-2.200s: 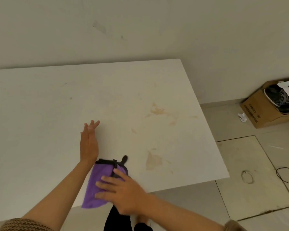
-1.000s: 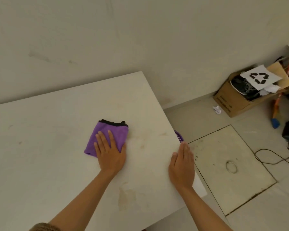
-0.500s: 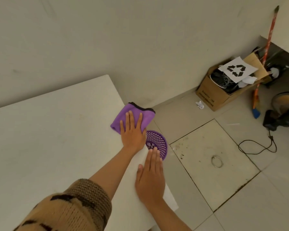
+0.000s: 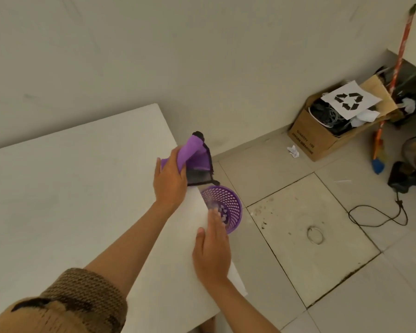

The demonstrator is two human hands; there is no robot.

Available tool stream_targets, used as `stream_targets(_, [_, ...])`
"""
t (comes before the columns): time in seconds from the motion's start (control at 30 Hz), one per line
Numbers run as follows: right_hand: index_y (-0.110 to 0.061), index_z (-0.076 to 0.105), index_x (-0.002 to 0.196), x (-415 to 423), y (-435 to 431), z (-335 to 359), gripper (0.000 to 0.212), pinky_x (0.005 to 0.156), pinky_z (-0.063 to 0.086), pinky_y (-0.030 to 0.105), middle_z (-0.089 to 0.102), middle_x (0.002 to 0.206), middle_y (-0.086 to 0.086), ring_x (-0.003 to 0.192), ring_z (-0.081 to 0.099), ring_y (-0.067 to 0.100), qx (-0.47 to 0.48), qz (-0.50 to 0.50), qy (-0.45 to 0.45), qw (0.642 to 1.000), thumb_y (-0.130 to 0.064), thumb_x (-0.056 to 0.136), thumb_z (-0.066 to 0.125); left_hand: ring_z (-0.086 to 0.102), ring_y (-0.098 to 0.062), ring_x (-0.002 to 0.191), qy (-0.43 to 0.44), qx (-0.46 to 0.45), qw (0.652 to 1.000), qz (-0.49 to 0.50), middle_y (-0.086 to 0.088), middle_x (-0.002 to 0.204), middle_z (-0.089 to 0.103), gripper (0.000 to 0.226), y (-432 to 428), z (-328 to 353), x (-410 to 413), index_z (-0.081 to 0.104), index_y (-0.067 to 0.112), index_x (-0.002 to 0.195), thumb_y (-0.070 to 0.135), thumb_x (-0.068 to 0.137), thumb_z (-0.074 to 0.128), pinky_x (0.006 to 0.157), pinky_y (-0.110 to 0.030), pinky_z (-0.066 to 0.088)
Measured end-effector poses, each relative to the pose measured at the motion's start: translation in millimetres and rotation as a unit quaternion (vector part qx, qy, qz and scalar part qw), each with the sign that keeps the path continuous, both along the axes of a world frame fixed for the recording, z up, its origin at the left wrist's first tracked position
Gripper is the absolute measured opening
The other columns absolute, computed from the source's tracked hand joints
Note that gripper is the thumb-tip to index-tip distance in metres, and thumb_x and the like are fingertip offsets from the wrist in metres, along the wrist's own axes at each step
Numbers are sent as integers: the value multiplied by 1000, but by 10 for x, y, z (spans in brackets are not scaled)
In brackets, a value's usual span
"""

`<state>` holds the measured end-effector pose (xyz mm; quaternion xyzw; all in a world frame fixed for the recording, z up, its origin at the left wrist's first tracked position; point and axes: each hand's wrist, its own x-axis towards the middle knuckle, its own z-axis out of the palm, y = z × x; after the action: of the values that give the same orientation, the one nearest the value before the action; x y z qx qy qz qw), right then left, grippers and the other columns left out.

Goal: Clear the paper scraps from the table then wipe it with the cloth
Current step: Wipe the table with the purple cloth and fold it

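Observation:
My left hand (image 4: 169, 179) grips the purple cloth (image 4: 194, 156) with a black hem, lifted and bunched over the right edge of the white table (image 4: 70, 188). The cloth hangs partly past the table's edge, above a purple mesh basket (image 4: 228, 205) on the floor. Pale scraps lie inside the basket. My right hand (image 4: 211, 251) rests flat, fingers together, on the table's right edge just in front of the basket. I see no paper scraps on the tabletop.
A cardboard box (image 4: 322, 131) with cables and a recycling sign stands by the wall. A crumpled paper (image 4: 293, 151) lies on the floor beside it. An orange broom (image 4: 392, 85), a dark device with a black cord (image 4: 380, 215) and a floor hatch (image 4: 315, 234) are on the right.
My left hand slid the cloth across the table to its right edge, then lifted and bunched it over the basket. My right hand stayed on the table's edge.

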<state>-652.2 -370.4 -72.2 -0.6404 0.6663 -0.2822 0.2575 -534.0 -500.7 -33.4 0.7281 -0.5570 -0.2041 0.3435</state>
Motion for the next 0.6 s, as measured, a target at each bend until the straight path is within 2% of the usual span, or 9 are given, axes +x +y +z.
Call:
stream_targets(0.07, [-28,18,145,21,-84,157,48,114,29,38,24,152,-9,141,17,2,13,0,-154,988,-27,99,32,49,-27,124,-38,-71,997,16,-5,131,54,38,189,185,245,35,20,137,21,99,34,118,-37,14])
stream_targets(0.13, [-27,24,144,100,-189,365,46,112,32,37,31,150,-8,138,23,1,-15,-8,-238,971,-27,98,33,55,-20,118,-55,-113,991,42,-3,129,56,38,427,377,477,38,17,135,19,98,32,119,-32,7])
stream_targets(0.3, [-17,50,124,542,-366,890,30,101,36,17,52,129,-1,124,43,7,-140,32,-292,946,-17,99,35,56,-18,116,-116,-125,984,61,-5,126,59,40,1239,513,895,42,15,132,25,95,31,119,-38,8])
stream_targets(0.4, [-12,59,113,862,-344,990,27,97,36,13,56,120,-4,118,45,5,-146,93,-282,944,-17,99,37,59,-23,109,-98,-82,985,118,-7,121,61,38,1654,349,986,41,15,131,13,93,39,116,-39,20])
stream_targets(0.43, [-13,60,111,949,-310,979,25,95,38,13,57,116,-5,114,46,4,-140,116,-276,944,-16,98,39,60,-26,103,-54,-67,983,161,-7,117,62,37,1768,325,993,40,17,131,11,95,40,109,-41,34])
stream_targets(0.47, [-14,60,110,1019,-266,952,23,92,40,14,58,112,-6,110,49,3,-123,137,-273,944,-13,97,41,61,-28,94,-2,-55,975,215,-8,110,63,35,1851,339,996,38,19,131,14,97,39,91,-42,47])
stream_targets(0.5, [-16,60,110,1077,-222,920,22,89,42,14,60,109,-6,105,52,3,-88,156,-275,945,-13,97,42,61,-27,83,48,-41,960,272,-8,100,63,33,1910,364,1007,36,21,131,19,99,38,71,-37,50])
stream_targets(0.53, [-18,59,110,1129,-187,875,22,87,45,15,62,106,-5,101,55,2,-31,171,-280,944,-14,98,42,60,-25,75,90,-32,943,319,-7,91,62,32,1950,390,1022,36,22,131,23,100,35,60,-31,46])
stream_targets(0.6, [-19,57,116,1238,-144,771,25,86,50,22,66,105,-2,97,61,7,125,190,-282,932,-21,99,39,57,-18,70,148,-32,917,369,-1,79,57,31,1986,439,1088,38,22,131,27,101,32,55,-26,41])
